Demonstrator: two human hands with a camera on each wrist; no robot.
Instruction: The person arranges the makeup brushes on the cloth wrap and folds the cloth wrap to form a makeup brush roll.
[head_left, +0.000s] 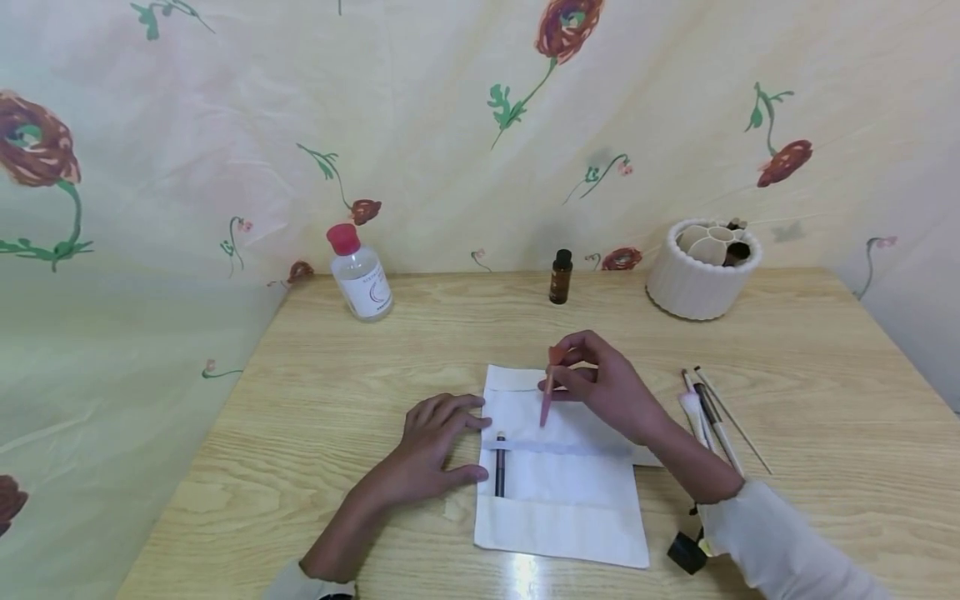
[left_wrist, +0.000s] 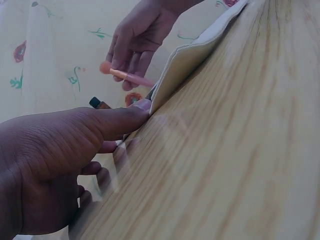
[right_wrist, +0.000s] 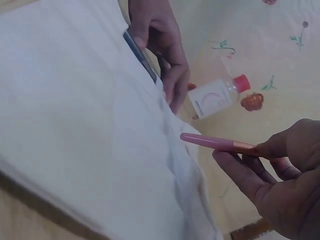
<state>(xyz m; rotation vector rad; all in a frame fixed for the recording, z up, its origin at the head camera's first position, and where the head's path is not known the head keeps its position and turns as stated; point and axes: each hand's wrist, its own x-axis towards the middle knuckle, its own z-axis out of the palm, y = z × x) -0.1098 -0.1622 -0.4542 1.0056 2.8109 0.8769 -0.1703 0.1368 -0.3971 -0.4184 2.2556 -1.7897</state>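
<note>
1. Here's your right hand (head_left: 603, 383), pinching the pink brush (head_left: 547, 396) between thumb and fingers, over the upper part of the white cloth (head_left: 562, 479).
2. The brush's long axis runs steeply: bristle head up by your fingers, tapered handle end slanting down and towards you, pointing at the cloth. Whether that tip touches it, you can't tell from here.
3. The lower pocket (head_left: 558, 529) lies on your side of that tip, its opening facing the brush; your right hand is clearly the one in charge of it.
4. Over on the left, your left hand (head_left: 435, 450) lies with fingers loosely spread, thumb touching the cloth's edge.
5. Already in that pocket: a dark brush (head_left: 500, 475), lower end tucked in, lying along the left edge.
6. Loose brushes (head_left: 712, 417) lie on the table (head_left: 255, 467), right of the cloth.
7. At the back, the white ribbed holder (head_left: 690, 292) has round compartments and a few dark items inside; a red-capped bottle (head_left: 367, 287) stands far left.
</note>
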